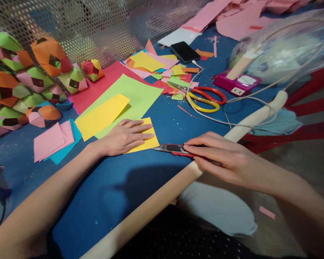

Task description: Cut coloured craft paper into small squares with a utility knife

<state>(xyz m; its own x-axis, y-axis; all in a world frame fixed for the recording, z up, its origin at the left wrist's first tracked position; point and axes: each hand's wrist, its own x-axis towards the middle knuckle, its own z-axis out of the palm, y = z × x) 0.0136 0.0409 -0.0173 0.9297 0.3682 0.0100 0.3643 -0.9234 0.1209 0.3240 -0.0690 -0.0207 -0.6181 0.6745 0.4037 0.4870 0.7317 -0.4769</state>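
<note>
The right hand [221, 158] is closed around the handle of a red-and-black utility knife with a metal blade [175, 148], fingertips on its sides. The left hand [126, 136] lies flat, palm down, fingers extended and slightly parted, pinching nothing, pressing a small bright-yellow paper piece [148, 144] to the blue worktop [102, 201], inward from its cream rounded near edge [151, 205]. The blade tip meets the paper's near right corner; whether it sits under or inside a fold, I cannot tell.

The paper should be light, thin and easily creased or torn, apt to slide unless pinned; a flat palm well back from the blade suits it. The knife looks stiff and is best held by its handle.

Beyond lie a folded yellow paper strip [102, 115] and a lime-green paper sheet [143, 93]. Red-and-yellow-handled scissors [202, 100] lie towards the worktop's right end; multicoloured folded-paper shapes [52, 59] crowd its far left corner.
</note>
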